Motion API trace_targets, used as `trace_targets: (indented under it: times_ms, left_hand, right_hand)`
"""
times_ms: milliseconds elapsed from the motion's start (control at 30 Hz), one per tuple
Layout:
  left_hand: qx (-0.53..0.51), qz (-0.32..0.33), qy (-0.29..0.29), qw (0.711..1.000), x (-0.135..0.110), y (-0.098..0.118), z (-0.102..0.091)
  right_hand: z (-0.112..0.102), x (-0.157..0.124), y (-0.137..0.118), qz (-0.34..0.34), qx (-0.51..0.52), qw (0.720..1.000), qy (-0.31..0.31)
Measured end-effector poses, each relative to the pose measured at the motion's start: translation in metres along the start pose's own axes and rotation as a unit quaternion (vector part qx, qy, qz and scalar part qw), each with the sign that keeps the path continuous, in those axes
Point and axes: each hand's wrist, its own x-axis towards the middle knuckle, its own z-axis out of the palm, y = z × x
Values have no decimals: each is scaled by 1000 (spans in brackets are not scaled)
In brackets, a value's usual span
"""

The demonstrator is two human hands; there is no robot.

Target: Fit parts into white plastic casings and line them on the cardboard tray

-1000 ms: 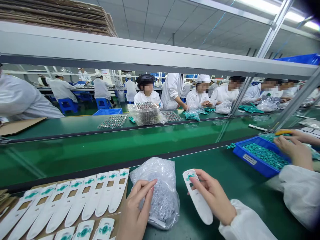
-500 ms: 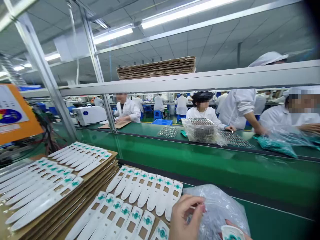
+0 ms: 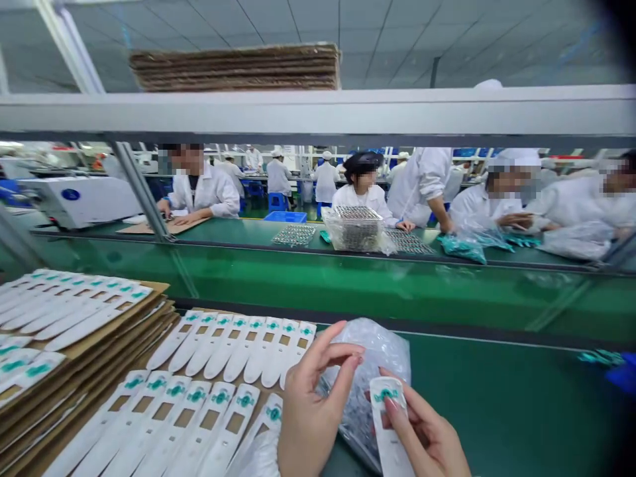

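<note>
My right hand (image 3: pixel 422 430) grips a white plastic strip (image 3: pixel 388 424) with a green printed mark near its top end. My left hand (image 3: pixel 313 404) is raised beside a clear plastic bag (image 3: pixel 377 351) of small grey parts, with its thumb and forefinger close together and nothing visible between them. The bag lies on the green bench between my hands, partly hidden by the strip and my right fingers. To the left of my left hand, several similar white strips (image 3: pixel 218 351) lie in rows on cardboard sheets (image 3: pixel 163 311).
More strips lie on a stack of cardboard (image 3: pixel 84 351) at the left. A glass panel (image 3: pixel 318 285) and a metal shelf (image 3: pixel 318 112) separate me from co-workers in white coats. At the right edge is a blue tray corner (image 3: pixel 621 374) with green parts.
The view has swung left and up since a second ago, bringing the blue tray nearly out of view. My right hand still holds the strip and has come closer to my left hand.
</note>
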Motion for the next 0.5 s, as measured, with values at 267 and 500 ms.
trace_targets:
  times_ms: [267, 500]
  left_hand:
    - [177, 137, -22, 974, -15, -9, 3]
    - [214, 176, -18, 961, -15, -10, 5]
  right_hand:
    - [-5, -2, -5, -29, -8, 998, -48]
    - [-2, -3, -8, -43, -10, 998, -44]
